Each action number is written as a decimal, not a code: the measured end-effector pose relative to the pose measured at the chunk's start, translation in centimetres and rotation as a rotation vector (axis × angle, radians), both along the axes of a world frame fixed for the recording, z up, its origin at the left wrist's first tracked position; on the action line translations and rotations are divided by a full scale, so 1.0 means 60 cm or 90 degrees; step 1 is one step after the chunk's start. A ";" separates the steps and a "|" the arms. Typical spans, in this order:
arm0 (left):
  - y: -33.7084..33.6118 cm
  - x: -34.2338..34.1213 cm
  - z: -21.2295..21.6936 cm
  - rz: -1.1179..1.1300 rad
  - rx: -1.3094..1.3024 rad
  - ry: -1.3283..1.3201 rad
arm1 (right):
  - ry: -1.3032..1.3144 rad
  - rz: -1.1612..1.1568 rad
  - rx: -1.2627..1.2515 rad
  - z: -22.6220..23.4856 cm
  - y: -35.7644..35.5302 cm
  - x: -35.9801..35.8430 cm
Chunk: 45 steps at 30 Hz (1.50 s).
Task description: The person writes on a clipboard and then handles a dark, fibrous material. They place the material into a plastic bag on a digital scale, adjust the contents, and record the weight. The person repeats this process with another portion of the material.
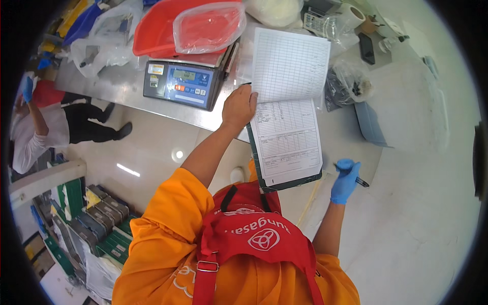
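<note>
My bare left hand (238,109) grips the left edge of a dark green clipboard (300,182), its thumb resting on the papers. A printed form (287,140) with handwriting in its upper rows lies on the board. Above it, a sheet with a ruled table (290,66) is spread upward over the worktop. To the right of the clipboard, my right hand (346,182) wears a blue glove and is closed around a dark pen (362,182). The pen is apart from the paper.
A blue-grey digital scale (178,84) carries a red basin (155,30) and a plastic bag (209,25) on the steel table (129,84). A phone (366,49), a calculator (314,23) and a grey bin (371,124) are at right. Another person (48,119) stands at far left.
</note>
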<state>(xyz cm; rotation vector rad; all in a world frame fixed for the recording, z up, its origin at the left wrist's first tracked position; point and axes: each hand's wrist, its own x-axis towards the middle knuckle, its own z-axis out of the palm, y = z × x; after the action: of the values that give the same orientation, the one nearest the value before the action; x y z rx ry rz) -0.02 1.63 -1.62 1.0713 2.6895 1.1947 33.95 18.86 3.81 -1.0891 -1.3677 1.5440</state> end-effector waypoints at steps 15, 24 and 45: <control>0.010 -0.035 0.035 -0.110 0.061 -0.249 | -0.015 0.207 -0.357 -0.135 -0.190 0.071; -0.005 0.043 0.135 -0.272 0.065 -0.173 | 0.102 0.125 -0.338 -0.067 -0.185 0.016; -0.232 0.140 0.189 -0.083 0.134 -0.289 | 0.390 0.230 -0.330 0.231 0.171 -0.545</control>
<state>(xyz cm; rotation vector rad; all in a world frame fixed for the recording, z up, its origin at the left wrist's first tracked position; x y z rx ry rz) 8.37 -12.29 9.71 0.8473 2.1607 1.5055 1.27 29.14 17.67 -0.5628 -0.7789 2.3389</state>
